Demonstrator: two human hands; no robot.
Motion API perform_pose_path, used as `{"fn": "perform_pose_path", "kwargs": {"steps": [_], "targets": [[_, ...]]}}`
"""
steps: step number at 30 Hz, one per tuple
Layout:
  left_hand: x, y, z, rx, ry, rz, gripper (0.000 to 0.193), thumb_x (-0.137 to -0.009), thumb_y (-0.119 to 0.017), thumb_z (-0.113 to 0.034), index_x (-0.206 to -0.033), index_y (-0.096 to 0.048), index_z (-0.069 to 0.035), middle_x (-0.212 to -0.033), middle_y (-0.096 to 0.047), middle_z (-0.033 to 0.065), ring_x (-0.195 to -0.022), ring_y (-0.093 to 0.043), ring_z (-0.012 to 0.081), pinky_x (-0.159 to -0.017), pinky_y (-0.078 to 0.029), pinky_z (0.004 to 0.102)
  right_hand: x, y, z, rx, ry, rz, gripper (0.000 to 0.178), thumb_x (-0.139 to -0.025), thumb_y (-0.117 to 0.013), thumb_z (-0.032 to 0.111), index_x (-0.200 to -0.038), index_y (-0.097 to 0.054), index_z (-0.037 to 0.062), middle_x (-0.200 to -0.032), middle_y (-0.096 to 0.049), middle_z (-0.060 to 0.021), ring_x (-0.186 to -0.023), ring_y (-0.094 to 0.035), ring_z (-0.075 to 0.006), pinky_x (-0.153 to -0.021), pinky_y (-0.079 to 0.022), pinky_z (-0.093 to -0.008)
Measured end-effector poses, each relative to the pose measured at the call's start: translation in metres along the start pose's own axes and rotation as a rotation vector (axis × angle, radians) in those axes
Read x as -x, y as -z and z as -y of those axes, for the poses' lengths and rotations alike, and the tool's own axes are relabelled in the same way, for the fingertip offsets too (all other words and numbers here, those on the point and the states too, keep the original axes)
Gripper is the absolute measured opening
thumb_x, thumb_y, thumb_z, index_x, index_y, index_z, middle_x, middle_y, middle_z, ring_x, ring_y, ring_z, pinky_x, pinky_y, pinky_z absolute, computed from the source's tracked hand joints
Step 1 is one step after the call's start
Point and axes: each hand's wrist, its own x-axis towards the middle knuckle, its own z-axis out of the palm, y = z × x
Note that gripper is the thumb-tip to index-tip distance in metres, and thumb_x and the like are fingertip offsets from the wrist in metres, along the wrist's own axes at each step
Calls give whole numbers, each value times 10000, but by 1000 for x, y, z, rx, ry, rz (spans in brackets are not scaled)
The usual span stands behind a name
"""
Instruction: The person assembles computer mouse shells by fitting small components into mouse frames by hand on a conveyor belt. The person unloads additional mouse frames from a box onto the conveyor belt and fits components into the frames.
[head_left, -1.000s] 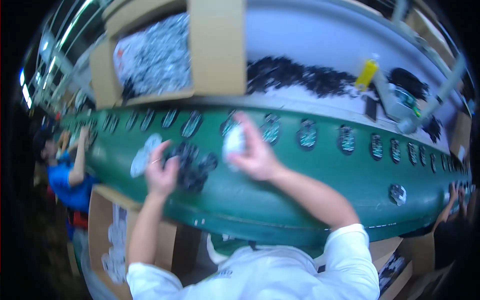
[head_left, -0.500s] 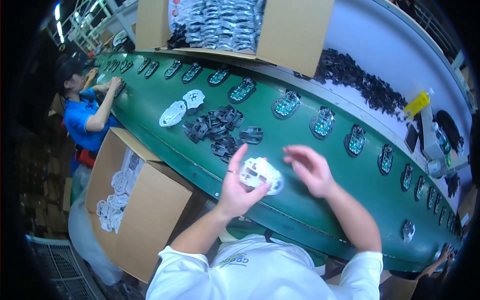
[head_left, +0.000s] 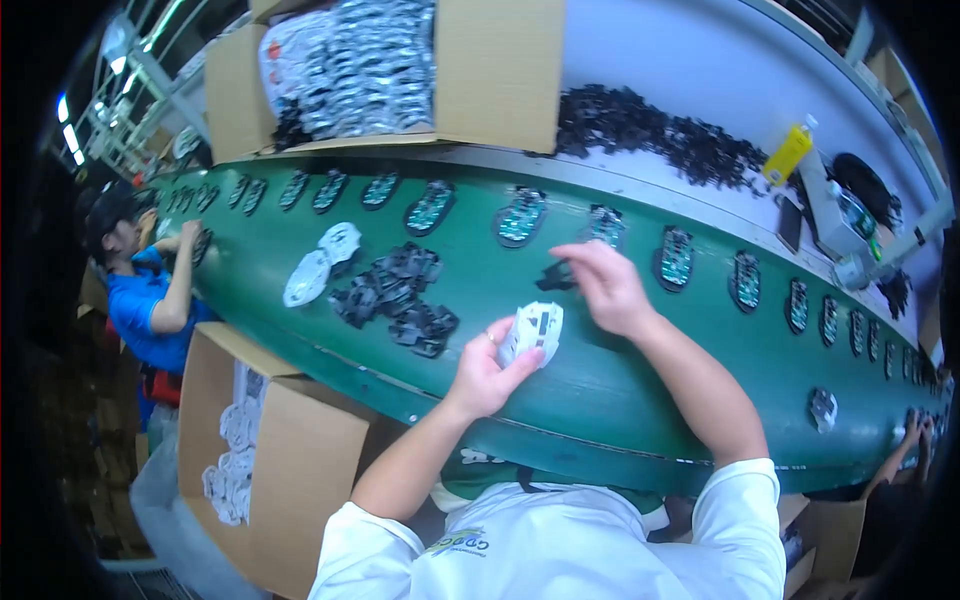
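My left hand (head_left: pixel 488 372) holds a white plastic mouse shell (head_left: pixel 532 335) over the green conveyor belt, thumb on its near edge. Up and to the right, my right hand (head_left: pixel 607 287) has a black plastic piece (head_left: pixel 557 277) at its fingertips. A heap of similar black pieces (head_left: pixel 395 292) lies on the belt left of my left hand. Beyond the heap rest two more white shells, one long (head_left: pixel 307 279) and one shorter (head_left: pixel 341 241). Mouse bases with green circuit boards (head_left: pixel 521 217) stand in a row along the far side; my right hand is close to one of them (head_left: pixel 606 228).
An open carton (head_left: pixel 300 470) of white shells stands at the lower left. At the back are a carton (head_left: pixel 498 80) of silvery packs, loose black parts (head_left: pixel 650 130), a yellow bottle (head_left: pixel 789 155) and a phone (head_left: pixel 789 226). A co-worker in blue (head_left: pixel 150 310) works at the left.
My right hand has taken a black piece and moved farther from me. The white shell in my left hand has been turned more upright. The whole view has shifted.
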Motion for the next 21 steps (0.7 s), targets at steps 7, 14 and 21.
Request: {"fn": "perform_pose_path", "kwargs": {"steps": [7, 14, 21], "targets": [[-80, -73, -1, -368, -34, 353, 492, -911, -791, -281, -1298, -672, -1, -1031, -789, 129, -905, -760, 182, -821, -586, 334, 98, 103, 1, -542, -388, -349, 210, -1093, -583, 232, -1202, -634, 59, -925, -666, 9, -780, -598, -51, -656, -516, -212], [-59, -104, 28, -426, -133, 301, 443, -873, -829, -266, -1207, -687, -12, -927, -780, 144, -793, -776, 236, -722, -599, 361, 119, 65, -6, 245, -113, -380, 200, -930, -693, 23, -1124, -705, -23, -1159, -713, -180, -1038, -697, -330, -885, -576, -369], [-74, -78, 25, -459, -228, 401, 525, -827, -828, -222, -1262, -629, -7, -950, -758, 166, -816, -766, 313, -729, -597, 387, 117, 71, 5, 130, -82, -105, 679, -845, -833, 105, -1450, -562, -43, -1379, -606, -253, -1222, -657, -347, -991, -577, -389]]}}
